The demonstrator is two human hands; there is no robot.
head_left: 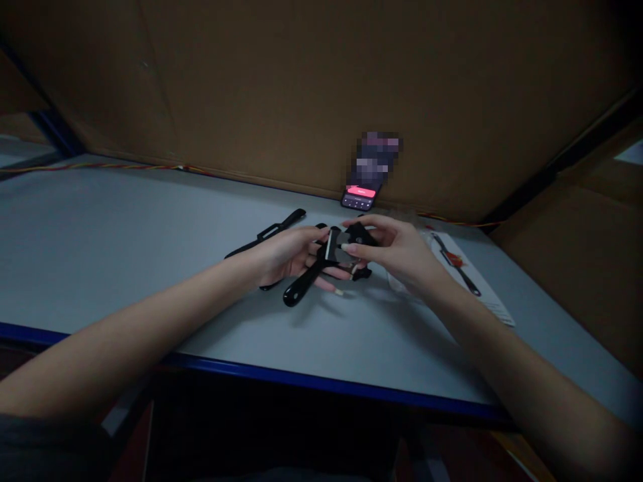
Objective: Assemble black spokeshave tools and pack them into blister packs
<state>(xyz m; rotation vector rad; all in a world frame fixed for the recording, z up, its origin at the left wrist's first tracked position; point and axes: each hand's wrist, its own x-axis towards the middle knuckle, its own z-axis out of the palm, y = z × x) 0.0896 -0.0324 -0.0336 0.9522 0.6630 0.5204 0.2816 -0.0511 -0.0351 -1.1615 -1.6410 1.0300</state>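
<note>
A black spokeshave (305, 283) is held between both hands above the table, one glossy handle pointing down toward me. My left hand (286, 254) grips it from below and the left, fingers curled under its body. My right hand (402, 248) pinches the flat grey metal blade (337, 246) and a black part at the spokeshave's middle, thumb on top. Whether the blade sits fixed in the body I cannot tell. Another black spokeshave (271, 231) lies on the table behind my left hand. A black handle end (271, 286) shows below my left wrist.
A lit phone (364, 174) leans against the brown cardboard wall (251, 100). At the right lies a white printed sheet (485, 301) picturing a spokeshave, with clear plastic beside it. The grey table (100, 234) has a blue front edge; red and yellow wires run along its back.
</note>
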